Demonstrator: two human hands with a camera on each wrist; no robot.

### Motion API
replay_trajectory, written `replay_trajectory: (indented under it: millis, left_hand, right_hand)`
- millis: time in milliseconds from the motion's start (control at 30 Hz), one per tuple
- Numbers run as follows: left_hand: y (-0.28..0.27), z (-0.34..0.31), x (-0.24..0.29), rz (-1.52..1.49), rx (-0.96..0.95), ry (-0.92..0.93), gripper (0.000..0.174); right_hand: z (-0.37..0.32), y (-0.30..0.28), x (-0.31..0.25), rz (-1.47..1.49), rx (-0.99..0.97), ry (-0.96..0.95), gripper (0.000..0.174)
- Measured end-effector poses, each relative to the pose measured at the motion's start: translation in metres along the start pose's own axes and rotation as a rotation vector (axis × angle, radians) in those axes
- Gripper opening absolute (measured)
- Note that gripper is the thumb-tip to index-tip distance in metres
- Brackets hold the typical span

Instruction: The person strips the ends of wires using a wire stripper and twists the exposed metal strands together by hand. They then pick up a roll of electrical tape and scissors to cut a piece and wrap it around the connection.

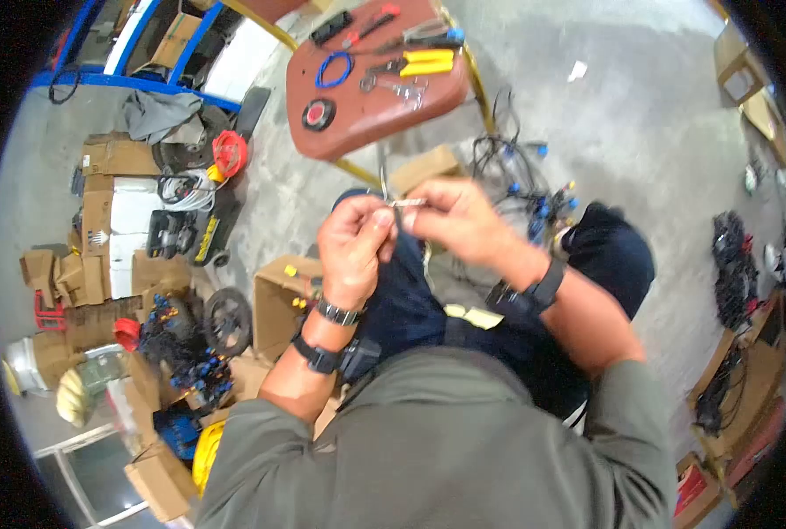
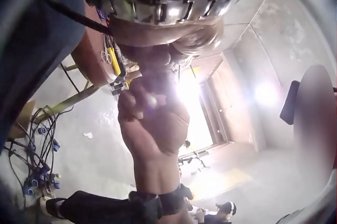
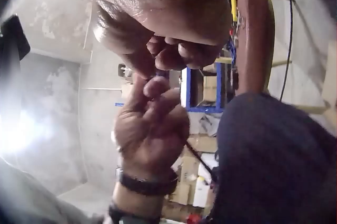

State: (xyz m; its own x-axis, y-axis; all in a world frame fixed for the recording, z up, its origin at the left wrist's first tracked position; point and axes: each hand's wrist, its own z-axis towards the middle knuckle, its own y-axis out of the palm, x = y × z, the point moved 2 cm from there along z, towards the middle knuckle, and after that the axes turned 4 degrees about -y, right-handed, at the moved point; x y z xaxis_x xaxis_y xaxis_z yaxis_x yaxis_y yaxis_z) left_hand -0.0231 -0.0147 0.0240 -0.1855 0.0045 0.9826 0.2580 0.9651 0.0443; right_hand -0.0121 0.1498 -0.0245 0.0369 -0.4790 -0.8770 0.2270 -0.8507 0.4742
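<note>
In the head view both hands meet above the lap. The left hand [image 1: 355, 238] pinches a thin dark cable [image 1: 384, 181] between thumb and curled fingers. Opposite it, the right hand [image 1: 459, 220] pinches a small pale, striped-looking piece [image 1: 408, 203] at the cable, thumb and index finger together. What this piece is cannot be told. In the left wrist view the right hand [image 2: 155, 124] shows its curled fingers; in the right wrist view the left hand [image 3: 152, 129] nearly touches the right hand's fingertips. The fingers hide most of the held items there.
A red-brown seat [image 1: 357, 115] ahead carries yellow-handled pliers [image 1: 427, 62], a blue cable coil [image 1: 333, 70], a black tape roll [image 1: 319, 114] and other tools. Tangled cables [image 1: 521, 185] lie on the floor right of it. An open cardboard box [image 1: 278, 304] stands left of the legs.
</note>
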Motion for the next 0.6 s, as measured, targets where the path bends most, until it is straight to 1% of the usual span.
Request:
replay_trajectory:
  millis: [33,67,100,167,200,233,267,333,367,433,467,600]
  left_hand:
    - [0.001,0.0,0.002,0.039,0.042,0.03,0.009]
    - [0.005,-0.002,0.006,0.112,0.084,0.04,0.006]
    - [0.002,-0.003,0.004,0.154,0.082,0.057,0.005]
    - [0.004,-0.005,0.01,0.089,0.056,0.031,0.007]
    - [0.0,-0.005,0.008,0.076,0.041,0.026,0.011]
    - [-0.002,-0.005,0.013,0.096,0.046,-0.036,0.013]
    - [-0.004,-0.007,0.019,0.157,0.029,-0.051,0.013]
    - [-0.014,-0.01,0.025,0.145,0.021,-0.071,0.012]
    - [-0.015,-0.009,0.027,0.144,0.014,-0.083,0.011]
    - [-0.014,-0.011,0.032,0.037,-0.041,-0.051,0.01]
    - [-0.014,-0.011,0.032,-0.016,-0.066,-0.042,0.009]
    - [-0.018,-0.003,0.027,-0.003,0.006,0.081,0.005]
  right_hand:
    - [-0.004,0.008,-0.005,0.119,-0.017,0.058,0.011]
    - [-0.006,0.01,-0.009,0.142,-0.045,0.082,0.011]
    - [-0.008,0.01,-0.013,0.155,-0.072,0.11,0.012]
    - [-0.009,0.012,-0.021,0.178,0.02,0.117,0.006]
    - [-0.007,0.013,-0.024,0.158,0.028,0.118,0.006]
    - [-0.003,0.013,-0.026,0.148,0.037,0.116,0.006]
    - [0.001,0.01,-0.019,0.068,0.029,0.097,0.008]
    - [0.007,0.012,-0.022,-0.04,0.021,0.053,0.012]
    - [0.009,0.014,-0.024,-0.057,0.05,0.089,0.011]
    - [0.014,0.014,-0.019,-0.091,0.08,0.019,0.011]
    - [0.014,0.018,-0.018,-0.084,0.086,0.026,0.011]
    - [0.008,0.033,-0.011,-0.064,0.118,0.092,0.012]
